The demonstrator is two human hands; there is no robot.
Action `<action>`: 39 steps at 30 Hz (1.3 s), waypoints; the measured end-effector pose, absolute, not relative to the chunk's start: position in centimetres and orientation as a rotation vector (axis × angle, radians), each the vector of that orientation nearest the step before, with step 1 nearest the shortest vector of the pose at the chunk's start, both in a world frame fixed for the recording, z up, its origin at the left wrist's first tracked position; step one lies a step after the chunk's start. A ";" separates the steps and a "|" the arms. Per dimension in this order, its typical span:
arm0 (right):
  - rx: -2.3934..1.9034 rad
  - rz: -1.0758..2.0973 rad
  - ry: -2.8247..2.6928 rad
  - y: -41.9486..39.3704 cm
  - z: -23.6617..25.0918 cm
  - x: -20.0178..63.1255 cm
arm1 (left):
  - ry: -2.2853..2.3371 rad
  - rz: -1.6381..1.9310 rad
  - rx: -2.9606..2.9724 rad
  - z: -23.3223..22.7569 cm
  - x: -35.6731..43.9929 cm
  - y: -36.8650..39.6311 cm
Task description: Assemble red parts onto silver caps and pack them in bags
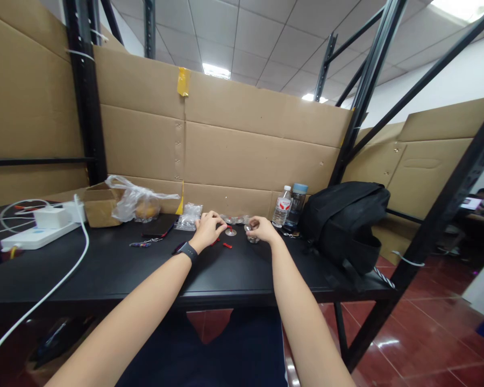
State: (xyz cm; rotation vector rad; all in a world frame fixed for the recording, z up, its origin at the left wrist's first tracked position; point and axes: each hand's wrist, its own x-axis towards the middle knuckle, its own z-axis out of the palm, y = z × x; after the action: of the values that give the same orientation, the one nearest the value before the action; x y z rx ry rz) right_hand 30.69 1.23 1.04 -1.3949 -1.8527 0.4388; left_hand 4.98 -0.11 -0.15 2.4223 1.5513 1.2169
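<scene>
Both my arms reach far out over a black table (113, 269). My left hand (208, 228), with a dark watch on the wrist, has its fingers curled on a small metal piece (230, 231) beside little red parts (227, 245). My right hand (261, 229) is closed around a small silvery round part (251, 237). A small clear bag of parts (189, 216) lies just left of my left hand. The pieces are too small to make out further.
A black backpack (344, 223) sits at the right, two bottles (289, 206) behind my right hand. At the left are a white power strip with a charger and cable (38, 232), a cardboard box (99, 204), a plastic bag (139, 201) and a keychain (143, 243). Cardboard walls stand behind.
</scene>
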 end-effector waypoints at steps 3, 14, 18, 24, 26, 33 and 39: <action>-0.950 0.622 -1.843 0.7 1.4 27.8 | 1.544 1.283 2.377 -0.2 5.0 0.0; -0.777 0.781 -1.741 0.6 0.4 24.0 | 1.393 1.416 2.332 -0.3 4.6 0.9; -0.752 0.843 -1.694 0.5 0.5 24.0 | 1.338 1.444 2.312 -0.4 4.6 1.1; -0.711 0.925 -1.605 0.0 0.8 23.7 | 1.276 1.469 2.217 -0.7 4.5 1.9; -0.708 0.933 -1.593 -0.1 0.8 23.6 | 1.297 1.467 2.230 -0.7 4.6 1.8; -0.704 0.932 -1.614 0.1 0.6 23.6 | 1.467 1.463 2.299 -0.1 5.1 0.1; -0.723 0.940 -1.606 0.3 0.4 23.6 | 1.472 1.525 2.368 0.2 5.2 -0.5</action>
State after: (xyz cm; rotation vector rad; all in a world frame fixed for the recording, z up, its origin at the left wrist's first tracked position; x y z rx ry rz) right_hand 23.61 0.29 0.39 -0.7229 -1.6055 0.9397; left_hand 5.19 -0.48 0.19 2.3682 1.4716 1.5252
